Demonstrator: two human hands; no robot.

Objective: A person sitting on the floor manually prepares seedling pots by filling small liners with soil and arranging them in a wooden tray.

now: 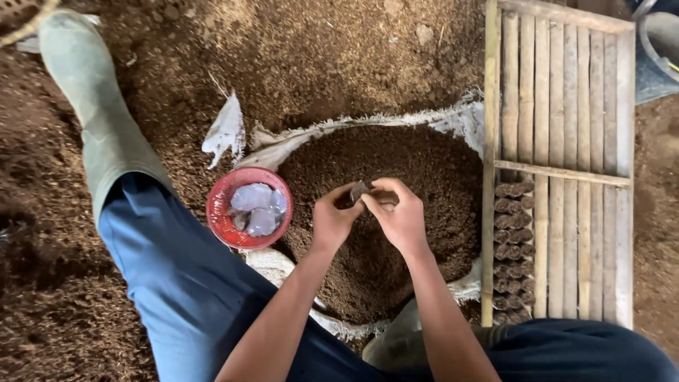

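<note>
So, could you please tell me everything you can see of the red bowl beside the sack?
The red bowl is round and shallow, apparently plastic with a mesh-like wall. It sits upright on the brown soil, against the left edge of the white sack of dark compost. Inside lie a few crumpled, pale translucent plastic pieces. Neither hand touches it; the left hand is nearest.

Overhead view. The left hand (332, 221) and right hand (402, 216) met over an open white sack (463, 120) of brown soil, pinching a small dark bag (359, 190) between the fingertips. A red bowl (221, 225) of clear bags lay just left; a bamboo tray (566, 106) holding filled pots (515, 240) stood right.
</note>
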